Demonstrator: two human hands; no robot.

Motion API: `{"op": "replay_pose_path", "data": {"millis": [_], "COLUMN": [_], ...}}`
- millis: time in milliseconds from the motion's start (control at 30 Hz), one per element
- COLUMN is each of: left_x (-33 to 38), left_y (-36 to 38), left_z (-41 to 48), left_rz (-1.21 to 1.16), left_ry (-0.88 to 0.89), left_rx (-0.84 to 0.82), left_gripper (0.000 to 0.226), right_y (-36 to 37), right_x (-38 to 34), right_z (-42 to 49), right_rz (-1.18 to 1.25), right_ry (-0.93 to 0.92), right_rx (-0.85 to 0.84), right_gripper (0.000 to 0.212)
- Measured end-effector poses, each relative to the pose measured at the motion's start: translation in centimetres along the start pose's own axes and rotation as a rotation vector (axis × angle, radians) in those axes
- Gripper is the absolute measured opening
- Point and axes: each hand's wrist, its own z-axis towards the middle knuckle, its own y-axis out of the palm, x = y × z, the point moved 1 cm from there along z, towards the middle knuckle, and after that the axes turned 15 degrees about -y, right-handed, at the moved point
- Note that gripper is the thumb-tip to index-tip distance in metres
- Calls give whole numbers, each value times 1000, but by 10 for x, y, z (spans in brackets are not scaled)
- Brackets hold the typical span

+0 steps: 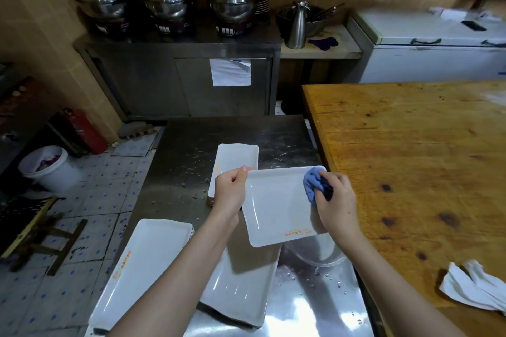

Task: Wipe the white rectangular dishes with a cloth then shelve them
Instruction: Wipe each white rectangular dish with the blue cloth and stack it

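Left hand [230,189] grips white dish [276,209]; right hand [339,200] presses cloth [311,186] inside.

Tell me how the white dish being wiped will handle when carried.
The white rectangular glazed dish is probably stiff: held by one corner in the left hand, it doesn't sag. Its glossy surface looks slippery, likelier so given droplets on the steel table.
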Motion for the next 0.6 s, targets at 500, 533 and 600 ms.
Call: {"op": "replay_pose_path", "data": {"millis": [500, 533, 600], "left_x": [-5, -4, -4], "left_y": [3, 6, 11], "left_z": [11, 11, 12], "left_rz": [-75, -73, -61], "left_ry": [-58, -53, -41], "left_rx": [86, 81, 89], "left_gripper": [32, 32, 33], "right_y": [19, 23, 31], "right_x": [-3, -7, -17], "right_z": [-44, -44, -45], "right_rz": [28, 50, 93], "right_ry": [-48, -79, -138], "right_rx": [-172, -175, -172], "right_gripper": [41, 41, 42]}}
